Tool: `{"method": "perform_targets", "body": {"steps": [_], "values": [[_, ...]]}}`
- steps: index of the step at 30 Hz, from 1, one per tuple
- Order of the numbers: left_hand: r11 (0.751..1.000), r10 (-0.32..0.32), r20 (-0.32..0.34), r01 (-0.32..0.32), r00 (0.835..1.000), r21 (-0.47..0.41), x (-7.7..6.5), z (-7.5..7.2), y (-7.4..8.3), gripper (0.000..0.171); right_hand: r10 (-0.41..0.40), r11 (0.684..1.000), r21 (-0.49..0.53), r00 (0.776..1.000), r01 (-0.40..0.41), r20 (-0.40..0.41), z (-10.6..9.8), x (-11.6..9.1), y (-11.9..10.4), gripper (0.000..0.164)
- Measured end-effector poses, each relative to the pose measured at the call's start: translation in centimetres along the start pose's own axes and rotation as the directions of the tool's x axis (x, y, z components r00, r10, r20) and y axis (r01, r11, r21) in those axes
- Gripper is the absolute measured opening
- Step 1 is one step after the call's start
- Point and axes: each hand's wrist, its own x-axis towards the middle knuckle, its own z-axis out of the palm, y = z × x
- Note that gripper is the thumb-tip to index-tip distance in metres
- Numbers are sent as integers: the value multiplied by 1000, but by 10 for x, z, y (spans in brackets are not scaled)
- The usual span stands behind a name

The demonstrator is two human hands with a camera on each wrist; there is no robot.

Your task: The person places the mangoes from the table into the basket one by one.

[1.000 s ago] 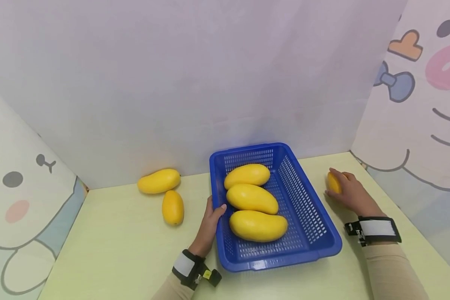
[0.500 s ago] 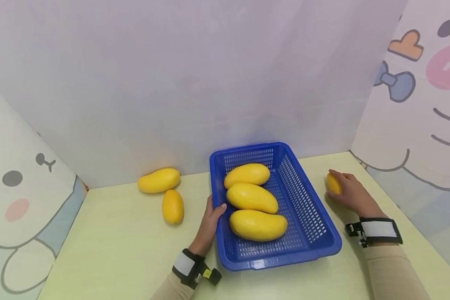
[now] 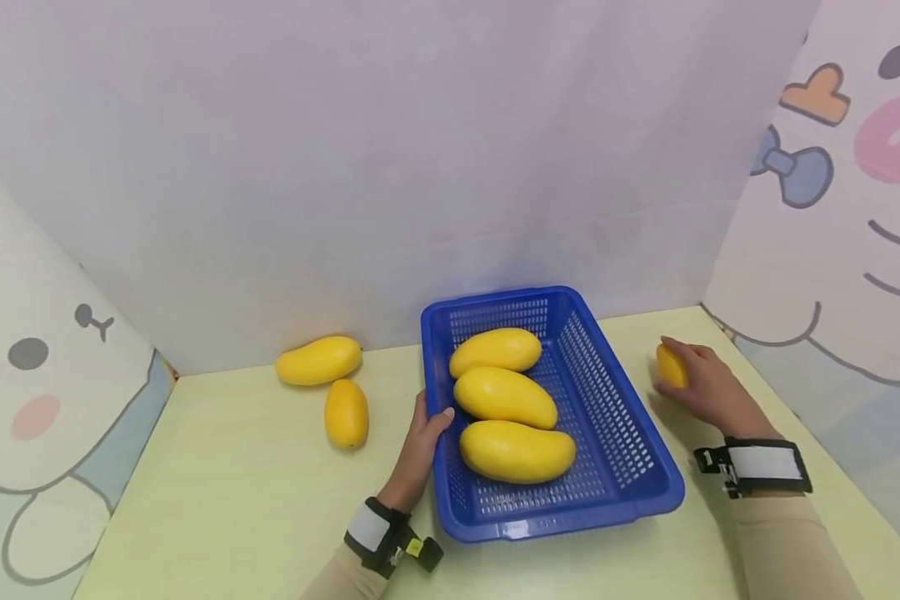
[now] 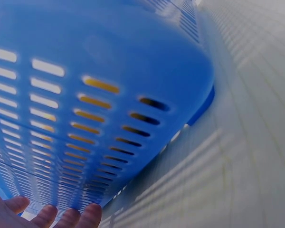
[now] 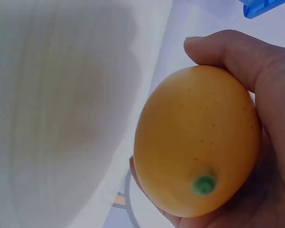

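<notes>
My left hand (image 3: 416, 450) holds the left side of a blue plastic basket (image 3: 607, 400), its thumb over the rim. In the left wrist view, fingertips (image 4: 90, 216) touch the basket's slotted outer wall (image 4: 133, 57). Three yellow mangoes lie inside: a back one (image 3: 495, 352), a middle one (image 3: 504, 397) and a front one (image 3: 517, 452). Right of the basket, my right hand (image 3: 712, 387) grips another mango (image 3: 671, 367), low over the table. The right wrist view shows this mango (image 5: 194, 137) with its green stem end, thumb on one side and fingers on the other.
On the table (image 3: 232, 500), left of the basket, lie two more mangoes: one (image 3: 318, 362) against the back wall (image 3: 345, 208), the other (image 3: 347, 414) just in front of it. Side walls with cartoon prints (image 3: 802, 175) bound the table left and right.
My right hand and wrist have shifted very slightly to the right, with the mango still gripped. The left hand, basket and other mangoes stay put.
</notes>
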Motion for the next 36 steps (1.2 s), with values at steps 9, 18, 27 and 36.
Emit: {"method": "perform_targets", "body": {"steps": [9, 18, 27, 36], "values": [[1000, -2, -1, 2, 1000, 13, 0, 1, 2, 53, -52, 999, -16, 996, 51, -77, -16, -6, -15, 76], [1000, 1, 8, -1, 1000, 8, -1, 0, 3, 55, -68, 998, -25, 988, 65, -142, -30, -10, -33, 76], [1000, -7, 1, 7, 1000, 3, -2, 1, 1, 55, -90, 996, -24, 976, 87, -198, -43, -17, -48, 77], [1000, -12, -1, 12, 1000, -5, -3, 1, 3, 54, -109, 994, -18, 960, 108, -257, -59, -27, -74, 75]]}}
